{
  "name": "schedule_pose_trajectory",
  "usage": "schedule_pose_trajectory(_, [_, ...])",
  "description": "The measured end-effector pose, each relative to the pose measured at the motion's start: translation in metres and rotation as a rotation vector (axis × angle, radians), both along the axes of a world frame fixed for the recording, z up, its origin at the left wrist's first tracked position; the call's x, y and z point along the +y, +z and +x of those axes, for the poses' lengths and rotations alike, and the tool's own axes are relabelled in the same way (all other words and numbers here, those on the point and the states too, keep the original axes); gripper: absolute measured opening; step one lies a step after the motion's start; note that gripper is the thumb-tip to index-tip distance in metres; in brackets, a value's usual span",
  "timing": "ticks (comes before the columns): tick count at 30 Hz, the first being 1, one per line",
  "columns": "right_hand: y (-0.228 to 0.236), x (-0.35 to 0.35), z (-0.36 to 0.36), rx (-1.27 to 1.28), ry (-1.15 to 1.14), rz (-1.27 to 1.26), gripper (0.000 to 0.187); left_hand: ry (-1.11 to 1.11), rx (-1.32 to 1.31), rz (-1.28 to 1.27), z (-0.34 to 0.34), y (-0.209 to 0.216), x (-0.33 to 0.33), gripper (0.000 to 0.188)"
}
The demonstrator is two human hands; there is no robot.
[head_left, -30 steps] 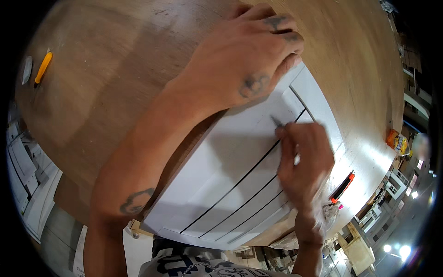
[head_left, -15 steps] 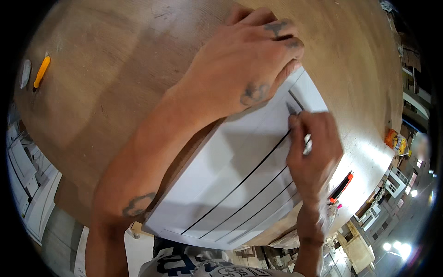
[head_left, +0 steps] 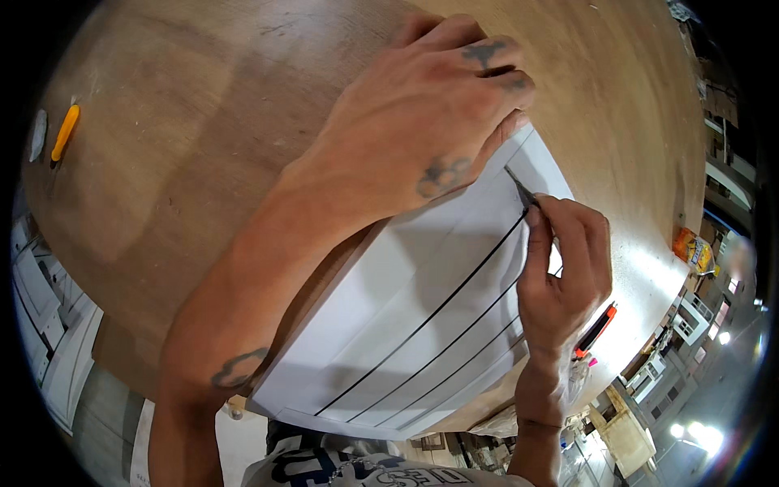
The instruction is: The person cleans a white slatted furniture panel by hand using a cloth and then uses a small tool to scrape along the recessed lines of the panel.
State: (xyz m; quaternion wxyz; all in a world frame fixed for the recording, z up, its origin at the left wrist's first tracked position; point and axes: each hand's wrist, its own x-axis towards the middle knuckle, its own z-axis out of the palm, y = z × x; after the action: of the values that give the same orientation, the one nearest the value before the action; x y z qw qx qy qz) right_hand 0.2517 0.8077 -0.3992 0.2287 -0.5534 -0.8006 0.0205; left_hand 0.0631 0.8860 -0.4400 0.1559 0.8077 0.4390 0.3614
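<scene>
A white grooved panel (head_left: 389, 308), with several dark lines along its length, lies slantwise on the wooden table. My left hand (head_left: 442, 114) is closed over the panel's far corner, its thumb along the edge; the fingertips are hidden behind the hand. At the far right end of the panel, my right hand (head_left: 568, 264) pinches a small dark pointed blade (head_left: 523, 192) between thumb and forefinger. The blade's tip rests at the short cross groove, near where the longest dark line ends.
The brown wooden table (head_left: 203, 146) carries a yellow-handled knife (head_left: 66, 132) and a pale slim object (head_left: 38, 135) at far left. A red-and-black utility knife (head_left: 596, 330) lies by my right wrist. Beyond the right edge sits a yellow packet (head_left: 694, 250). White panels (head_left: 61, 341) stand at lower left.
My right hand has shifted slightly right, and the blade now sits along the cross groove. My left hand stays on the panel's corner.
</scene>
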Motion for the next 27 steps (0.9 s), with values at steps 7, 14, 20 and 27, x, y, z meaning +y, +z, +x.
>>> schedule_pose_trajectory(7, [-0.009,-0.003,-0.003,-0.031,0.067,0.057,0.03,-0.01,-0.021,0.009,0.0,0.0,0.001,0.01])
schedule_pose_trajectory(14, [-0.013,0.007,0.003,-0.092,0.139,0.079,0.03,-0.044,-0.027,-0.035,-0.003,-0.004,0.001,0.013])
schedule_pose_trajectory(20, [-0.023,-0.002,0.003,-0.048,0.208,0.139,0.029,-0.166,-0.041,-0.043,-0.011,-0.011,0.007,0.025])
schedule_pose_trajectory(27, [-0.007,0.009,-0.005,-0.107,0.242,0.144,0.03,-0.114,-0.023,0.055,-0.011,-0.009,0.005,0.025])
